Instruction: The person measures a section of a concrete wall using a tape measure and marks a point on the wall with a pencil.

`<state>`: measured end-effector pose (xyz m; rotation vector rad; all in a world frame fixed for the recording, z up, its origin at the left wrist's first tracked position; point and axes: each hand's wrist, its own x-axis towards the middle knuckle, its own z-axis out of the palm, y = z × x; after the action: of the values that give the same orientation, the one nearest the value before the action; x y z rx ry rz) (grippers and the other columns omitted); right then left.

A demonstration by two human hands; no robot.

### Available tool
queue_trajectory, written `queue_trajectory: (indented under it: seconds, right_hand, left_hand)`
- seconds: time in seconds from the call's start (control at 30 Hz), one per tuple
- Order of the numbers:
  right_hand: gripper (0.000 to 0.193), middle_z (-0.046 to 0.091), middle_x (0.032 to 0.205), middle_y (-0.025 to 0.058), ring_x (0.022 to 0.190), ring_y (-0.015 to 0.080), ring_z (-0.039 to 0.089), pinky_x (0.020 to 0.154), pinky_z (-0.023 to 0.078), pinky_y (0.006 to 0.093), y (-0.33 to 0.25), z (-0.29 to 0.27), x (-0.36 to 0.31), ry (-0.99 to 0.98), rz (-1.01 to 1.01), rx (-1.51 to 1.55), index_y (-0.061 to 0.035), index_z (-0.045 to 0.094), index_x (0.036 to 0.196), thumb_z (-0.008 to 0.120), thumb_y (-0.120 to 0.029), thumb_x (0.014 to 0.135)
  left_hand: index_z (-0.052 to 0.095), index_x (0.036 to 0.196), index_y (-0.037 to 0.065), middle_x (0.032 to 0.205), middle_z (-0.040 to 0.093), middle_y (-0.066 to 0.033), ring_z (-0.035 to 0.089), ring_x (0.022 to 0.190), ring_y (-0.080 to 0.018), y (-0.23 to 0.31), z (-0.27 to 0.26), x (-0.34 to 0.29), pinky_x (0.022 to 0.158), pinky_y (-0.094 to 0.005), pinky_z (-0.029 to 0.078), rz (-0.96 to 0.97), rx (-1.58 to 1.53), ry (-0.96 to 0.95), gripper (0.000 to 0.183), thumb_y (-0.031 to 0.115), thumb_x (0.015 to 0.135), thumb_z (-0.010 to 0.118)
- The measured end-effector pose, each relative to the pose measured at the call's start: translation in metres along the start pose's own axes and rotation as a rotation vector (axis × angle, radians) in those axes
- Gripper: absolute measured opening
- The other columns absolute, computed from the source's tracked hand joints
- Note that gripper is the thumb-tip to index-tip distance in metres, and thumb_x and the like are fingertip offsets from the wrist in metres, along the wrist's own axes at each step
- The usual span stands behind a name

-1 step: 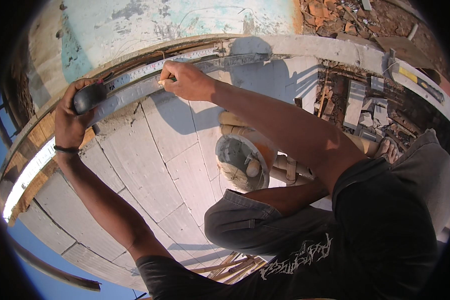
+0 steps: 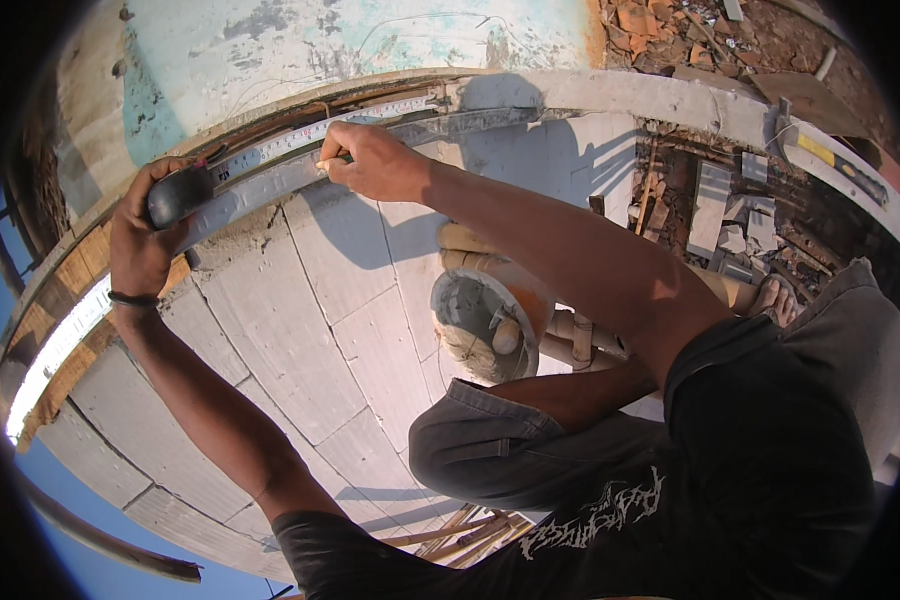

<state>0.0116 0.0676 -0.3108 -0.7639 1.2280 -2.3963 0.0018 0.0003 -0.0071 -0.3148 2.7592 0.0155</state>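
My left hand [image 2: 142, 235] is closed around the dark rounded case of a tape measure [image 2: 180, 196]. From the case, the white blade [image 2: 280, 147] runs to the right along the top of the block wall, lying beside a grey metal strip [image 2: 260, 187]. Over the strip, my right hand [image 2: 375, 165] pinches a short green pencil [image 2: 346, 158] just below the blade. Its pale end shows at the fingertips, and most of its length is hidden by the fingers.
Below the wall top drops a face of pale blocks [image 2: 260, 290]. A cement-smeared bucket [image 2: 450, 345] stands by bamboo poles [image 2: 570, 335] near my knee. A yellow-marked level [image 2: 840, 165] lies farther right on the wall. Broken tiles and rubble [image 2: 740, 220] cover the ground beyond.
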Motion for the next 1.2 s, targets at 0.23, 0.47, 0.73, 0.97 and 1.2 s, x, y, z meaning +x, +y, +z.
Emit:
queue_trajectory:
  seconds: [0.23, 0.47, 0.73, 0.97, 1.2]
  right_hand:
    - [0.022, 0.063, 0.089, 0.0118, 0.063, 0.0169, 0.063, 0.058, 0.05, 0.0324, 0.0019, 0.0016, 0.0047, 0.004, 0.066, 0.134, 0.0019, 0.057, 0.099, 0.056, -0.019, 0.093]
    - [0.022, 0.062, 0.086, 0.0097, 0.064, 0.0148, 0.062, 0.058, 0.05, 0.032, 0.0021, 0.0017, 0.0051, -0.005, 0.115, 0.187, 0.0018, 0.056, 0.1, 0.055, -0.02, 0.095]
    - [0.021, 0.062, 0.085, 0.01, 0.073, 0.0167, 0.06, 0.065, 0.049, 0.0342, 0.0064, -0.0038, 0.0079, -0.041, 0.024, 0.086, 0.0007, 0.056, 0.101, 0.058, -0.019, 0.094]
    - [0.022, 0.062, 0.094, 0.0127, 0.089, 0.0209, 0.06, 0.078, 0.048, 0.0354, 0.0032, -0.0053, 0.0038, -0.041, 0.073, 0.13, 0.0002, 0.056, 0.101, 0.059, -0.02, 0.092]
    - [0.022, 0.063, 0.094, 0.0134, 0.087, 0.0212, 0.061, 0.078, 0.049, 0.0347, 0.0038, -0.0061, 0.0024, -0.09, 0.058, 0.098, 0.0006, 0.056, 0.101, 0.059, -0.019, 0.092]
  left_hand:
    - [0.061, 0.112, 0.004, 0.103, 0.065, -0.0013, 0.057, 0.098, -0.0104, 0.002, 0.0007, 0.0, 0.091, -0.0246, 0.043, 0.03, 0.015, 0.0, 0.047, -0.013, 0.068, 0.059]
    - [0.06, 0.112, 0.004, 0.102, 0.065, -0.001, 0.057, 0.098, -0.0101, 0.0067, 0.0008, -0.0013, 0.09, -0.0241, 0.043, 0.039, 0.005, -0.004, 0.047, -0.012, 0.068, 0.057]
    - [0.06, 0.112, 0.004, 0.103, 0.065, -0.001, 0.057, 0.098, -0.0101, 0.0055, 0.0011, -0.0004, 0.09, -0.0242, 0.043, 0.038, 0.034, -0.001, 0.047, -0.013, 0.068, 0.058]
    - [0.061, 0.112, 0.005, 0.103, 0.065, -0.0015, 0.058, 0.098, -0.0108, 0.0055, 0.0011, -0.0017, 0.091, -0.0248, 0.043, 0.047, 0.009, -0.001, 0.048, -0.015, 0.068, 0.06]
    - [0.061, 0.113, 0.005, 0.104, 0.066, -0.0016, 0.06, 0.099, -0.0112, 0.0037, 0.0004, -0.0012, 0.092, -0.026, 0.045, 0.017, -0.002, 0.007, 0.051, -0.016, 0.067, 0.062]
